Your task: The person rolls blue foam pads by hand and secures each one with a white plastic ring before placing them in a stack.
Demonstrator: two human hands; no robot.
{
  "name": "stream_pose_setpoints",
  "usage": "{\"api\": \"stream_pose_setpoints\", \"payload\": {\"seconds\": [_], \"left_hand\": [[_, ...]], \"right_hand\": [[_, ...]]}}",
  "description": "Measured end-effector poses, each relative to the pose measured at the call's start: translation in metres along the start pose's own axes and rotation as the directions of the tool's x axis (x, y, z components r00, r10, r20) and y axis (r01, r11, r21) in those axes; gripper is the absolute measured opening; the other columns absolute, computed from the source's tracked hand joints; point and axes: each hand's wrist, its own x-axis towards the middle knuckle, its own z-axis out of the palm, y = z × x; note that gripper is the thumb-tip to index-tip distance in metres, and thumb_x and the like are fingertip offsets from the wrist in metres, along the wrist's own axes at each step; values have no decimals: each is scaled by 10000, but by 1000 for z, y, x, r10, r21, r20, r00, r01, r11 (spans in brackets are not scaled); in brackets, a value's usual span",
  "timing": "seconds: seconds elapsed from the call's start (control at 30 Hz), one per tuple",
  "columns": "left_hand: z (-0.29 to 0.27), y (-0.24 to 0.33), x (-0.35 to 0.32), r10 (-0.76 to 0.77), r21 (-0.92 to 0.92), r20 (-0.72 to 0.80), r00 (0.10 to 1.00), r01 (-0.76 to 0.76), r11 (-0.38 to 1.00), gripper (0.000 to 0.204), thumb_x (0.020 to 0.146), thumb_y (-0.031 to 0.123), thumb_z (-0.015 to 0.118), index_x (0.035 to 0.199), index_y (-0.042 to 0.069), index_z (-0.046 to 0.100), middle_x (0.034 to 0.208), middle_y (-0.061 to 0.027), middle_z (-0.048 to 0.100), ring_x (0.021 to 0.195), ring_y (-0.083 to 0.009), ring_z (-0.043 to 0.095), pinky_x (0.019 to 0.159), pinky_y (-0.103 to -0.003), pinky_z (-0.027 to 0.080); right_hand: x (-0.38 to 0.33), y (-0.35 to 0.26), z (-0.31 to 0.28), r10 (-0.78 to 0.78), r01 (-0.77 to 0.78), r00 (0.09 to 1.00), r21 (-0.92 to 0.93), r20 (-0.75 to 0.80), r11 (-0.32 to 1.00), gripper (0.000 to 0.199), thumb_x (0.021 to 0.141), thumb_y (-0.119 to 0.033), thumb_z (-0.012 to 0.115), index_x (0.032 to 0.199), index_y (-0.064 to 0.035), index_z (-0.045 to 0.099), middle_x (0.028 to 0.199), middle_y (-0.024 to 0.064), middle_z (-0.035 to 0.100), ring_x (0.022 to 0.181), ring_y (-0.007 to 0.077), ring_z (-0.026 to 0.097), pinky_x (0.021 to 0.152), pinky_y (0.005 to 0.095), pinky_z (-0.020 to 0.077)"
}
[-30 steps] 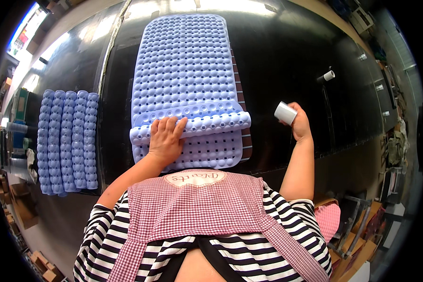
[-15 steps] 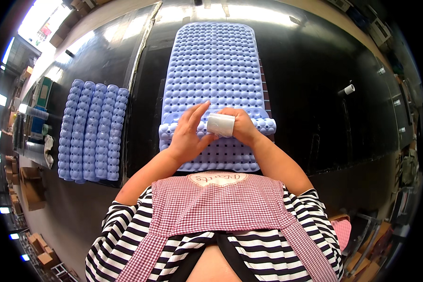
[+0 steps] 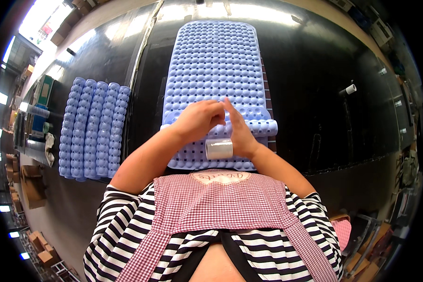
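Observation:
A light blue bubbled bath mat (image 3: 214, 66) lies lengthwise before me, its near part turned over into a roll (image 3: 264, 127) across the mat. Over the roll, my left hand (image 3: 198, 120) is closed with its fingers curled; what they hold, if anything, is hidden. My right hand (image 3: 241, 136) is beside it, fingers stretched out and pointing away from me, fingertips close to the left hand. A roll of clear film (image 3: 219, 149) sits by the base of my right hand, over the mat's near part; whether it rests there or leans on the hand I cannot tell.
Several rolled blue mats (image 3: 94, 129) lie side by side to the left on the black table (image 3: 310, 94). A small white roll (image 3: 351, 89) is far right. Boxes and supplies (image 3: 41, 94) stand at the left edge.
The clear film roll has come down toward me, out of my right hand's grasp. My right fingers have straightened; my left hand has moved right and its fingers have curled.

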Motion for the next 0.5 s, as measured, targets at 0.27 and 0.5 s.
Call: {"api": "stream_pose_setpoints", "payload": {"seconds": [0.27,0.5], "left_hand": [[55,-59,9,-193,171,217,957,158,973,280,814,272,811,977,89,675,933,-105,706,886,-326,680,785,-447,523],[13,-61,-9,-515,-3,242,823,531,847,322,803,148,813,1079,62,673,907,-123,735,877,-331,708,785,-410,550]], "right_hand": [[-54,-8,13,-160,159,981,-19,-108,987,1426,697,-410,945,1654,-96,-65,1518,263,431,1421,403,424,1188,514,308],[12,16,7,24,-20,993,35,-112,999,1119,801,-255,855,1644,-58,145,1054,133,698,976,229,681,918,383,520]]}}
